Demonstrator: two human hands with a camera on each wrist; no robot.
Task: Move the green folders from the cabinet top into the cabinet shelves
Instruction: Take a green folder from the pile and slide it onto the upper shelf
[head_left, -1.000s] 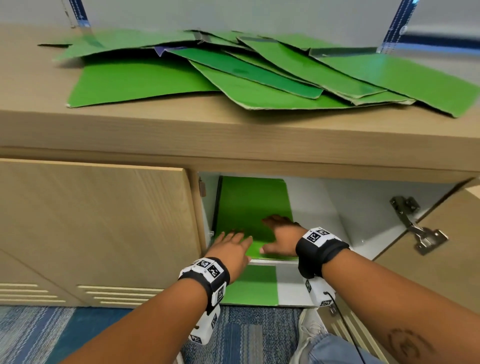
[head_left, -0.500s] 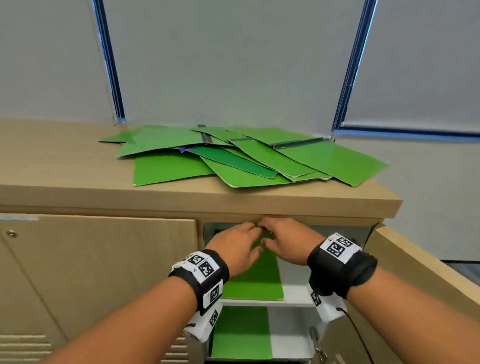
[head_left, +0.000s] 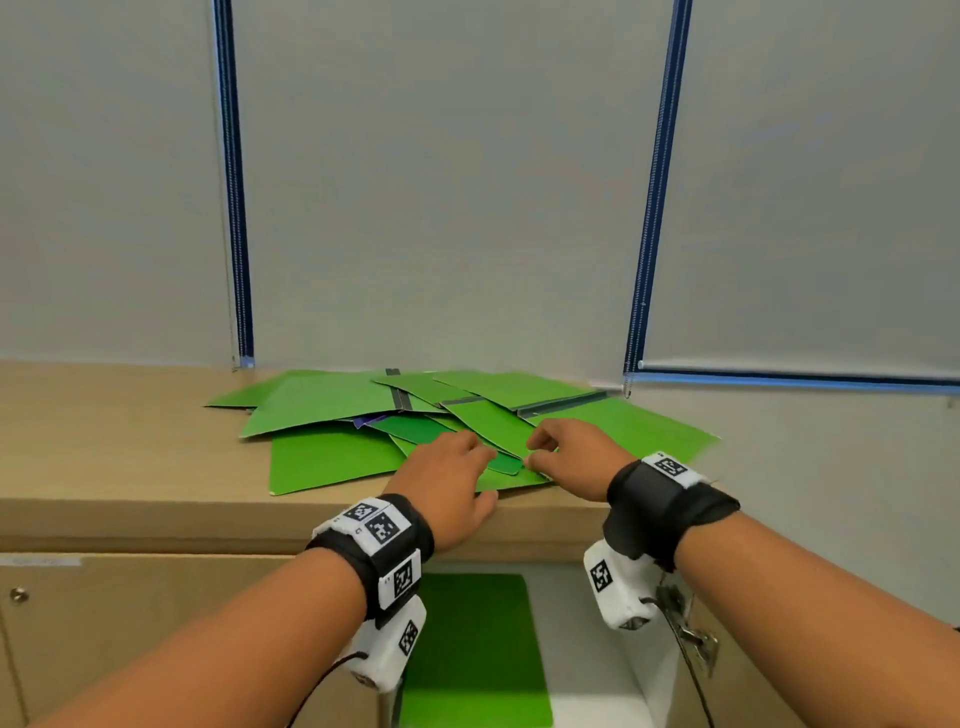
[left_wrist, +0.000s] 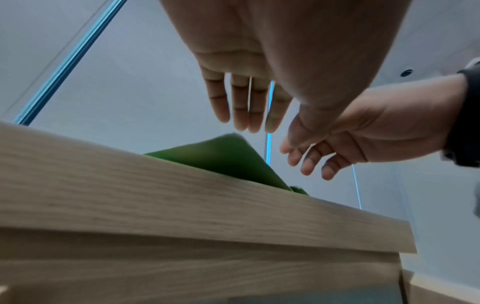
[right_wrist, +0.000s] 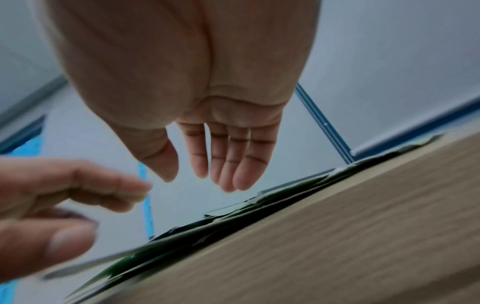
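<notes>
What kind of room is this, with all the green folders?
Probably an office. Green folders lie piled on a long wooden cabinet, grey roller blinds hang behind it, and one folder already lies on a shelf inside.

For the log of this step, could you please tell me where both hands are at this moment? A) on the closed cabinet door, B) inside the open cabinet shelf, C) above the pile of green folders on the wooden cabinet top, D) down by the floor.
C: the left hand and the right hand hover, fingers extended, over the near edge of the pile of flat green card folders on the light wooden cabinet top, holding nothing.
</notes>
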